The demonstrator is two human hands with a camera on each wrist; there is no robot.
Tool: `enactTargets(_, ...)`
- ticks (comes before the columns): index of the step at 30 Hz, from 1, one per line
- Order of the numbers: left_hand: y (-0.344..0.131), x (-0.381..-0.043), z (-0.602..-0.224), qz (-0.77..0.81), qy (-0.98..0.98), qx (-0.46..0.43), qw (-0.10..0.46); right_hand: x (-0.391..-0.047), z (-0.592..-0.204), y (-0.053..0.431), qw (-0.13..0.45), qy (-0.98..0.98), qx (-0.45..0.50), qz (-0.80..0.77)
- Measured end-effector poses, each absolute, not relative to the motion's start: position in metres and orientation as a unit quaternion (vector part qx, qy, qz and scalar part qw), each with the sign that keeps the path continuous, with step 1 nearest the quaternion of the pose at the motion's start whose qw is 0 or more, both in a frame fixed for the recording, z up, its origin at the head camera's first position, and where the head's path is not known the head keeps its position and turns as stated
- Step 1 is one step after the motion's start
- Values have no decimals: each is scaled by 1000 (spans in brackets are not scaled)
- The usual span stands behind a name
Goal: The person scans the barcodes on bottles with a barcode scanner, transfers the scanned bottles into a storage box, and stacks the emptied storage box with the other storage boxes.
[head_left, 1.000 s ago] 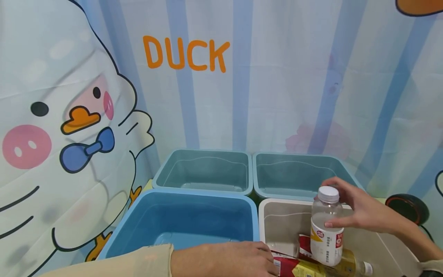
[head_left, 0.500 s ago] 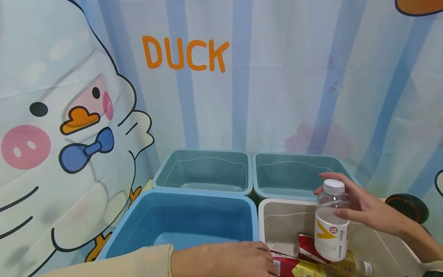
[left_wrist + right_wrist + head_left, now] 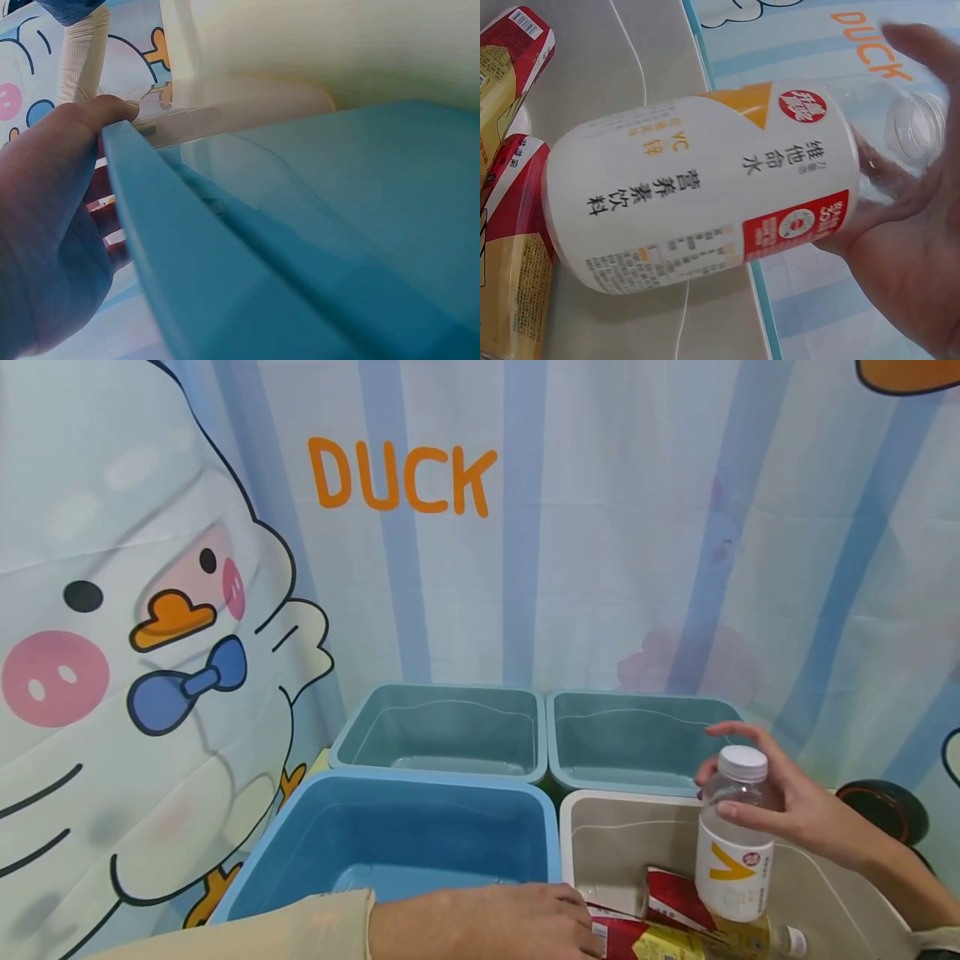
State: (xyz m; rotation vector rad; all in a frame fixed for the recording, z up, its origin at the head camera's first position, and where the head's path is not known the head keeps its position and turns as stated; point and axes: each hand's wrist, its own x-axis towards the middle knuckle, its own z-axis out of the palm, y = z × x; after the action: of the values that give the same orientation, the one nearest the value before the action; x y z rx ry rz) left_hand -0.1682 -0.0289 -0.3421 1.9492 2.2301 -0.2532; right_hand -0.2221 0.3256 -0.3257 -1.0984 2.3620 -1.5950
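At the lower right of the head view, the right hand (image 3: 802,814) curls its thumb and fingers around the upper part of a clear plastic bottle with a white cap and white label (image 3: 735,877), nearly upright over a beige plastic bin (image 3: 622,847) where red-and-yellow cartons (image 3: 645,941) lie. At lower centre, the left hand (image 3: 487,920) grips the rim of a rectangular blue plastic bin (image 3: 450,781), thumb and fingers on opposite sides.

From the person's head, one camera looked forward and down over the bins (image 3: 465,727) to the far curtain (image 3: 585,568). The wrist cameras sat close, facing the left hand (image 3: 58,225) at a blue rim (image 3: 187,247) and the right hand (image 3: 915,244) around the bottle (image 3: 705,187); head and right-wrist views shared the DUCK lettering (image 3: 409,478).
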Motion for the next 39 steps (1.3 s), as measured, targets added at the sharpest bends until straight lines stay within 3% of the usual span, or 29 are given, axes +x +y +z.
enactTargets(5,-30,-168,-342,-78,751,649,88,-219,-325,321,-22,805,-313,-504)
enactTargets(39,-29,-169,-341,-85,748,652,95,-221,-296,367,-198,855,-169,-449)
